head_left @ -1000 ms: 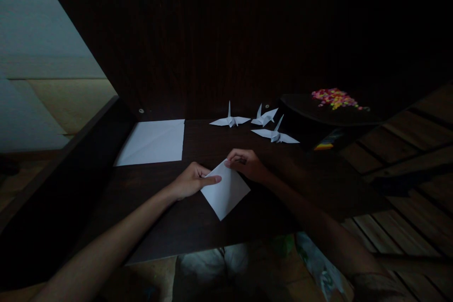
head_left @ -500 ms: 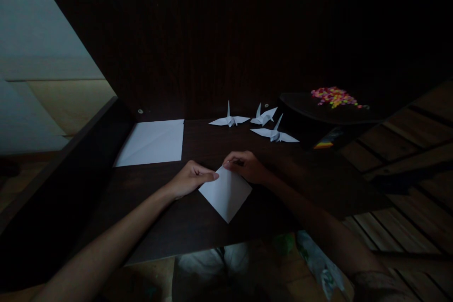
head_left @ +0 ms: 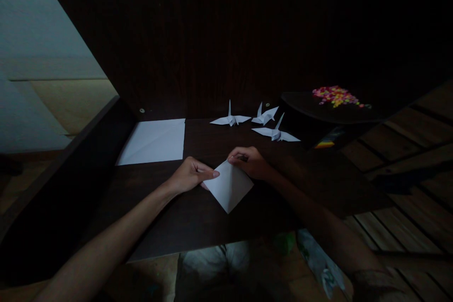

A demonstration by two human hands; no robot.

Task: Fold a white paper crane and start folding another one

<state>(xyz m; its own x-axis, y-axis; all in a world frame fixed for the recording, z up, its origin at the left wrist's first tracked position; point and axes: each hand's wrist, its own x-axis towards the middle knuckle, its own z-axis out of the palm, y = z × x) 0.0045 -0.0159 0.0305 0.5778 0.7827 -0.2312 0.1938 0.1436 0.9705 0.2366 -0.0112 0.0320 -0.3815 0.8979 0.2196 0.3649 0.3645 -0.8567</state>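
Note:
A white folded paper square (head_left: 229,188), turned like a diamond with one corner toward me, is between my hands over the dark table. My left hand (head_left: 189,175) grips its left edge, thumb on top and fingers beneath. My right hand (head_left: 249,161) pinches the far corner between thumb and fingers. A faint crease runs down the middle of the paper. Behind it stand three white origami cranes: one at the left (head_left: 230,120), one at the back right (head_left: 264,116) and one nearer at the right (head_left: 276,134).
A larger white sheet (head_left: 154,141) lies at the table's left, by a raised dark side panel (head_left: 67,165). Small colourful pieces (head_left: 338,96) are heaped on a dark corner shelf (head_left: 300,104) at the right. A plastic bag (head_left: 320,264) lies on the floor below.
The folded paper has risen slightly and shifted a little away from me. My right hand has moved up with the far corner, and the left hand's fingers now show under the edge.

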